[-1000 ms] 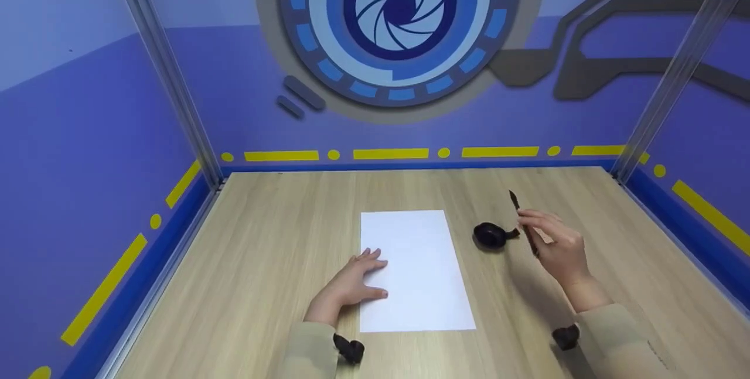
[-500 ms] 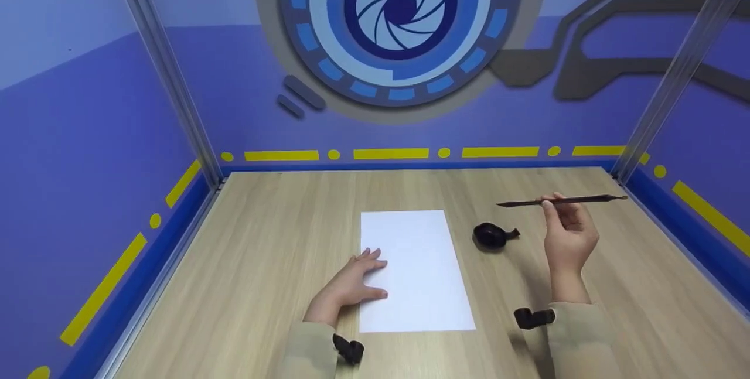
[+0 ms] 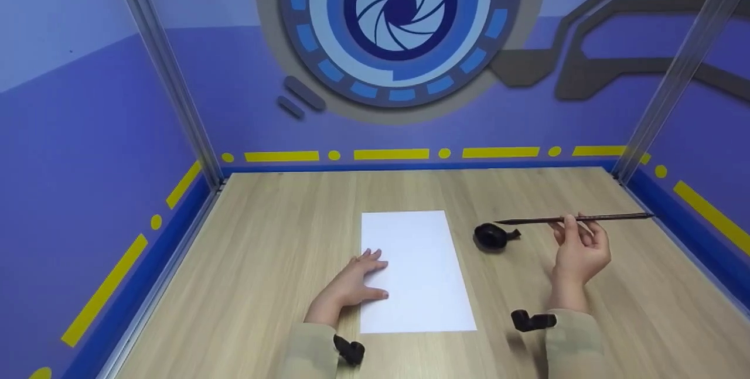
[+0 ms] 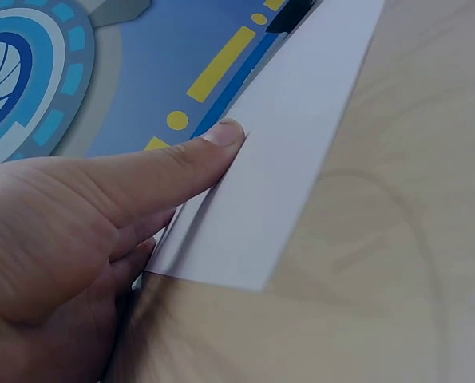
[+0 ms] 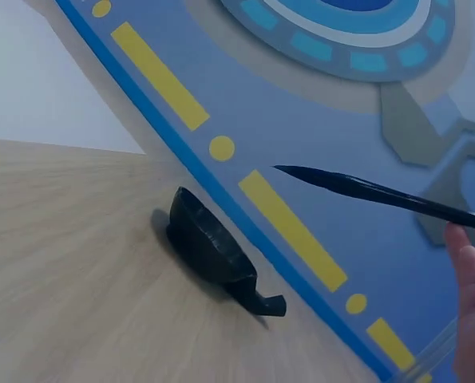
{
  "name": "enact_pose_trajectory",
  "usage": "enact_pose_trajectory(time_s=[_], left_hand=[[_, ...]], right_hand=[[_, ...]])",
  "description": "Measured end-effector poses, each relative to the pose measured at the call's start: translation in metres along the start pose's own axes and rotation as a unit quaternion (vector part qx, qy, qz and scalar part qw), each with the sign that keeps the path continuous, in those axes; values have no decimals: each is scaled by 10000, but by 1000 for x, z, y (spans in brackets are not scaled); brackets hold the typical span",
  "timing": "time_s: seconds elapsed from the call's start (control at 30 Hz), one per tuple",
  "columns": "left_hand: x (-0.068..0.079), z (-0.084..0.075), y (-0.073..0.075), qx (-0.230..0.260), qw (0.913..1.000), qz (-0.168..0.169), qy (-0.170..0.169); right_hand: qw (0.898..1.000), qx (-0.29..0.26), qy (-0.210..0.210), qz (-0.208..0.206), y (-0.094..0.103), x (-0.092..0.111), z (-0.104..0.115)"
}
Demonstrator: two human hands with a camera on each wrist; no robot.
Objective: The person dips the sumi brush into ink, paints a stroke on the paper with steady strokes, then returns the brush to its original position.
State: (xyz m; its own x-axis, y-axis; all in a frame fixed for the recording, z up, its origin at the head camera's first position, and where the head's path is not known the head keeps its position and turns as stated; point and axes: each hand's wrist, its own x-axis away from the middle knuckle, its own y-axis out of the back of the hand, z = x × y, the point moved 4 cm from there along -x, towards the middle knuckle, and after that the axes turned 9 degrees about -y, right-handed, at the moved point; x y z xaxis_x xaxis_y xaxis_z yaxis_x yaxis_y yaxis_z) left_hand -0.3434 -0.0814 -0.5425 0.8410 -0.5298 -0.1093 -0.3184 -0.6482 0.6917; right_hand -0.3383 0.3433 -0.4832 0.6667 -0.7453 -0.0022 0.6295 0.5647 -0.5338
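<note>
My right hand (image 3: 581,259) pinches a dark ink brush (image 3: 621,217) between thumb and fingers, with the shaft lying nearly level. Its pointed black tip is directed left, over the far side of a small black ink dish (image 3: 491,238) with a short handle. In the right wrist view the brush tip (image 5: 325,179) shows above and apart from the dish (image 5: 209,247). My left hand (image 3: 350,280) rests with spread fingers on the left edge of a blank white sheet of paper (image 3: 422,273). The left wrist view shows the thumb (image 4: 221,136) lying on the sheet.
A wooden table (image 3: 281,221) carries the paper and the dish. Blue panels (image 3: 193,92) printed with yellow dashes stand along its back and sides. Metal posts (image 3: 176,86) rise at the back corners. A black wrist camera (image 3: 350,350) sits at each sleeve.
My right hand has turned, swinging the brush from steep to level with its tip pointing left, then come down slightly toward the dish. The left hand and the paper stay still.
</note>
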Motion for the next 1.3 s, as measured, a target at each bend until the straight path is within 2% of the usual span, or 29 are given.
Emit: enact_pose_trajectory(time_s=[0.1,0.2,0.67,0.8,1.0,1.3], left_hand=[[0,0,0,-7,10000,5,22],[0,-1,0,-18,10000,13,23],[0,0,0,-31,9999,11,101],[1,0,0,1,9999,-11,173],[0,0,0,-48,9999,-46,145],[1,-2,0,-20,9999,-42,107]], right_hand=[[9993,-12,-378,-66,3,2,-2],[9983,50,-571,-88,4,4,-3],[9955,187,-931,-50,5,-1,-20],[9944,504,-927,-42,4,0,-23],[9961,485,-739,75,2,2,-23],[9949,648,-751,169,-1,7,-18]])
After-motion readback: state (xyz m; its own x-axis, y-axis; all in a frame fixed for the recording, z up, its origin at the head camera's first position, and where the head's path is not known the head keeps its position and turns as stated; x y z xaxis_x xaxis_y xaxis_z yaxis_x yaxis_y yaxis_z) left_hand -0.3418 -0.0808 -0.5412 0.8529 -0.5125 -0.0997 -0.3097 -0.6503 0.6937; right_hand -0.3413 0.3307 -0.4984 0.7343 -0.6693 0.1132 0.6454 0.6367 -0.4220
